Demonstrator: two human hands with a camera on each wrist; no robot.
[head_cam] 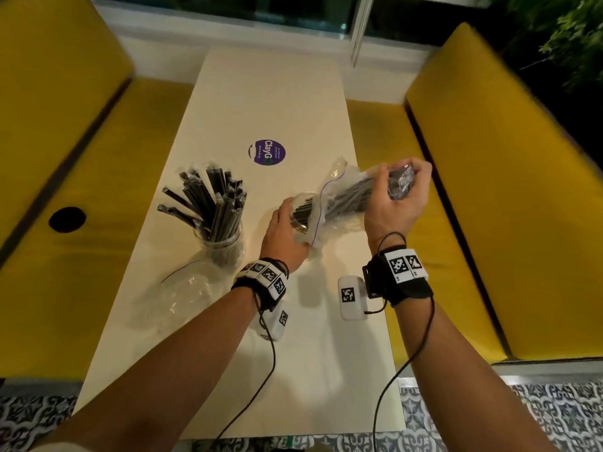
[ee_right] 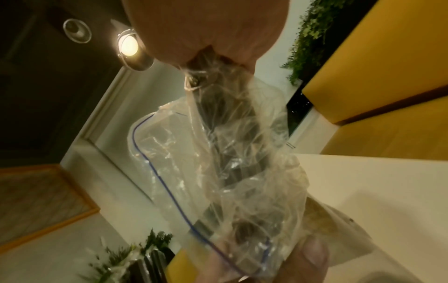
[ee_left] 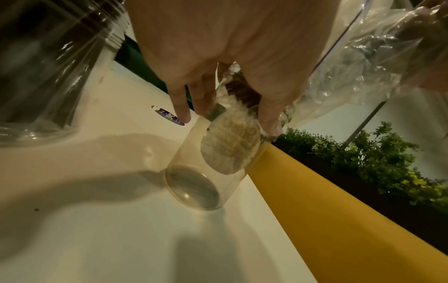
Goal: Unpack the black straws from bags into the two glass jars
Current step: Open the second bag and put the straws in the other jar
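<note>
At table centre: left hand grasps tilted glass jar near its mouth, fingers curled round it, base just off tabletop. Right hand, at 3 o'clock from jar, clenched round closed end of clear zip bag, bag mouth angled into jar. Black straws mostly inside bag, tips entering jar mouth. Second jar at 9 o'clock of left hand, upright, packed with straws. Empty bag flat at 7 o'clock. Purple sticker at 12 o'clock.

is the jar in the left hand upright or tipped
Tipped: the left hand holds the second glass jar tilted, mouth toward the straw bag.
</note>
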